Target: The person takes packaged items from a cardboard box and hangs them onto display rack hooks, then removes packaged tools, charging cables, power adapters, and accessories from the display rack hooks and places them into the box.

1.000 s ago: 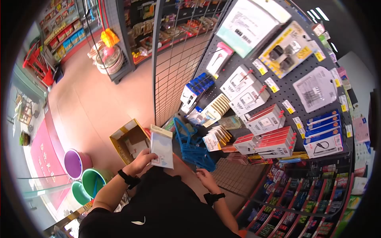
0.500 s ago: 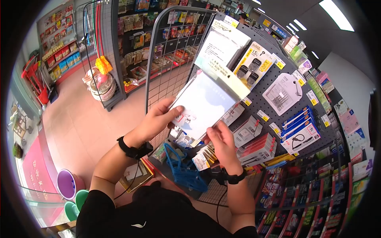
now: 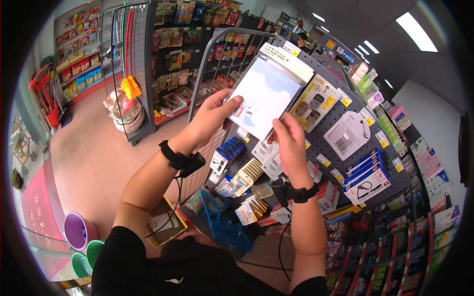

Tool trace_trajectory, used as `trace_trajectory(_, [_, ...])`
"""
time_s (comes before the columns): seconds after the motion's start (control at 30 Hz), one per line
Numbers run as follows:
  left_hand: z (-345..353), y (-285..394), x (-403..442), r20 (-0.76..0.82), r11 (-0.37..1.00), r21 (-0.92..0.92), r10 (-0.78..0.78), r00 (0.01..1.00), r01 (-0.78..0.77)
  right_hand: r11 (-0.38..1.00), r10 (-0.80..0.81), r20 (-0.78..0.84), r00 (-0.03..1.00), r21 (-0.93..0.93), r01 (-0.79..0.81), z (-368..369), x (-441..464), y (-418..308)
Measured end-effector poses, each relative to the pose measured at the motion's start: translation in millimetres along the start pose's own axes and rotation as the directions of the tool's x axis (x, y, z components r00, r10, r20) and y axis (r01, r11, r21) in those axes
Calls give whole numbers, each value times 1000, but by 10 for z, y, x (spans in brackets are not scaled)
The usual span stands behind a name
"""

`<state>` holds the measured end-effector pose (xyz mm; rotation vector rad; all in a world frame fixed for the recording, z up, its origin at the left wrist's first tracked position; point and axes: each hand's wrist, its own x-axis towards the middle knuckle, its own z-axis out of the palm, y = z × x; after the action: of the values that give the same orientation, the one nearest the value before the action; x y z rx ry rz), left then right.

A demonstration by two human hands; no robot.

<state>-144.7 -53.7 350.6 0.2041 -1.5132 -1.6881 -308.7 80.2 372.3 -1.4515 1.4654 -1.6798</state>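
Note:
A flat plastic-wrapped package (image 3: 261, 96) with a pale header strip (image 3: 287, 60) is held up in front of the pegboard's upper part. Its face shows blue sky, white cloud and a small cartoon figure. My left hand (image 3: 211, 117) grips its left edge, thumb on the front. On the lower right edge, my right hand (image 3: 290, 143) pinches it, thumb also in front. Whether the header touches a hook, I cannot tell. Beside it hang a yellow-and-white blister pack (image 3: 316, 103) and a white rounded pack (image 3: 347, 134).
Blue-and-white cable boxes (image 3: 368, 182) hang lower on the grey pegboard (image 3: 316, 140). A blue basket (image 3: 224, 229) stands below my hands. A wire rack edge (image 3: 200, 74) rises at left. Purple (image 3: 79, 232) and green buckets (image 3: 81, 265) are at lower left.
Both hands have raised the package up and to the right, toward the pegboard's top. More small boxes and packs now show beneath it. Both hands keep their hold.

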Motion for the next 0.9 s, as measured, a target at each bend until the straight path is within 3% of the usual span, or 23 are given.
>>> trace_trajectory(0.43, [-94, -129, 297, 21, 994, -80, -77, 997, 78, 997, 83, -63, 995, 15, -82, 1, 240, 137])
trace_trajectory(0.67, [-145, -378, 724, 15, 984, 73, -165, 986, 164, 991, 132, -187, 974, 8, -133, -107, 438, 381])
trace_trajectory(0.77, [-185, -505, 827, -2, 965, 142, -222, 975, 220, 971, 201, -172, 965, -97, -219, -147, 416, 494])
trace_trajectory(0.83, [-173, -515, 784, -11, 953, 147, -266, 964, 264, 985, 125, -192, 973, -95, -145, -142, 337, 546])
trace_trajectory(0.9, [-126, -546, 679, -104, 965, 195, -155, 982, 173, 985, 63, -223, 973, -145, -97, -163, 219, 637])
